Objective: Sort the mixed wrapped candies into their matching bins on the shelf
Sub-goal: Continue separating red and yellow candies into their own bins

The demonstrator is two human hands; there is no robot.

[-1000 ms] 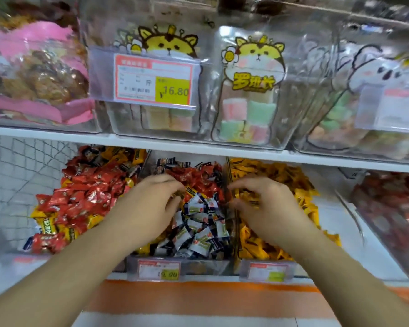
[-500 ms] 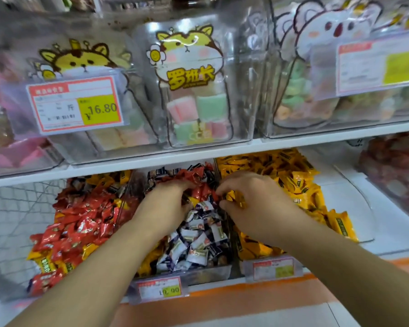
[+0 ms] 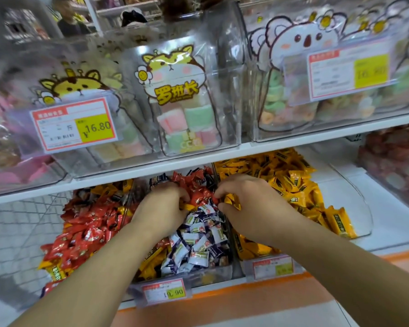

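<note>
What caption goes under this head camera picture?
Left hand and right hand dig into the middle candy bin; the right pinches a yellow candy.

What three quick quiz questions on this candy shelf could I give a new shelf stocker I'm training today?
1. True or false: the right hand pinches a yellow candy.
2. Which wrapper colours are mixed in the middle bin? A) red, yellow, white-and-navy B) only green
3. Fill in: the bin right of the middle one holds ___ candies.

Key: 1 true; 2 A; 3 yellow.
</note>
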